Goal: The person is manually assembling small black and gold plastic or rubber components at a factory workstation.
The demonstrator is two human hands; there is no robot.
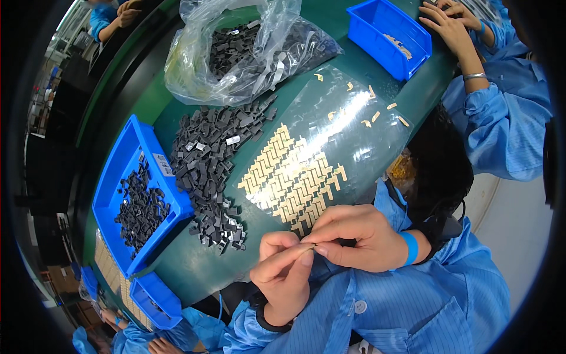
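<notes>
In front of my body, at the near edge of the green table, both hands meet fingertip to fingertip. My left hand is pinched closed, its thumb and forefinger against the fingers of my right hand, which is pinched too. Whatever sits between them is tiny and dark, mostly covered by the fingertips. Just beyond lie many small beige angled parts, set out in slanting rows on a clear plastic sheet. Left of these spreads a heap of small black blocks, a few showing pale faces.
A blue tray holding black pieces stands at the left, with a smaller blue bin below it. An opened clear bag of black pieces lies at the back. Far right are a blue bin with beige parts and another person's hands.
</notes>
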